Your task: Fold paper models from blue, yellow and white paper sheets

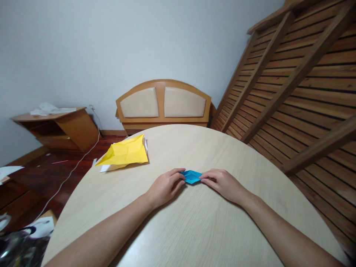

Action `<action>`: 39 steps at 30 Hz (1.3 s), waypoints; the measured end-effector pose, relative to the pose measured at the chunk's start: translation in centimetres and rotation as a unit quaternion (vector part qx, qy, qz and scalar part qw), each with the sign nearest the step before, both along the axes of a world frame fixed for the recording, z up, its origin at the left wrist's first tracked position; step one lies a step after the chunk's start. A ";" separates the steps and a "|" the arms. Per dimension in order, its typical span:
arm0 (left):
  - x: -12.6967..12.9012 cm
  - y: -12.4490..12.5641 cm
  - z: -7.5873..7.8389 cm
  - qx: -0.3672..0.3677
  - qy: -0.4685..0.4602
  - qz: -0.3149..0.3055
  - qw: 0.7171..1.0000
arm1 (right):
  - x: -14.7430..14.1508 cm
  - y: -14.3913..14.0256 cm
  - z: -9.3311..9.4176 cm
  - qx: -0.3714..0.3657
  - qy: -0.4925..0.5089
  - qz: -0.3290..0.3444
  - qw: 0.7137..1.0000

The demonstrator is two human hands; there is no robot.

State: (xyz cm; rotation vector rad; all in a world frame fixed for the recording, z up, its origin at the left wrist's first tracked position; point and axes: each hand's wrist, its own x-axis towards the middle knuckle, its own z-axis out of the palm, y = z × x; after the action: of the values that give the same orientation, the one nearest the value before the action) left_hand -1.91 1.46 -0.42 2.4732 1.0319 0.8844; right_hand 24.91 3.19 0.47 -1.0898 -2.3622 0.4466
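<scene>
Blue folded paper [191, 177] is sitting at table [194, 226] level btwn both hands, its shallow hollow facing up. L hand [164, 186] is pinching its left tip w/ fingertips close tog.; R hand [226, 184] is pinching the opp. tip likewise. Yellow paper [126, 151] is lying farther L over white paper [105, 168]. Cabinet [86, 128] is bearing white papers [46, 108] on top; shelf's too dark to tell.

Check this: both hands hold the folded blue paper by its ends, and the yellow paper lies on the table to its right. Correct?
One error: the yellow paper lies to the left of the folded blue paper, as the head view shows. The rest stands.
</scene>
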 end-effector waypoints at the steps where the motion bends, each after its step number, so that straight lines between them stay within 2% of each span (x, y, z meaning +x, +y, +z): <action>1: 0.0 -0.1 0.1 0.006 0.015 0.001 1.000 | 0.0 0.0 0.0 -0.001 -0.001 0.001 1.000; 12: 0.2 -0.1 0.0 0.029 0.067 0.011 0.997 | 0.0 0.0 0.2 0.005 -0.021 0.018 1.000; 16: 0.3 -0.1 0.1 0.018 0.043 0.044 0.998 | 0.1 0.0 0.4 0.009 -0.019 0.021 1.000; 21: 0.8 0.0 0.2 -0.017 0.034 0.076 0.996 | -0.1 0.0 0.5 0.028 -0.002 0.061 0.998; 25: 1.0 0.0 0.3 -0.008 0.047 0.076 0.996 | -0.3 -0.2 0.6 0.044 -0.002 0.081 0.996; 30: 0.9 -0.2 0.3 -0.010 0.042 0.058 0.997 | -0.5 -0.5 0.8 0.064 -0.009 0.066 0.996; 39: 0.8 -0.3 0.3 -0.015 0.033 0.044 0.998 | -0.3 -0.3 0.6 0.054 -0.010 0.067 0.996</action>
State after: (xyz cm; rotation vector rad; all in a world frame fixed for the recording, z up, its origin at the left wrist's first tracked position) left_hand -1.13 1.16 -0.10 2.4645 1.1751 0.8109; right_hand 24.63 2.91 1.11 -0.8939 -2.4558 0.3526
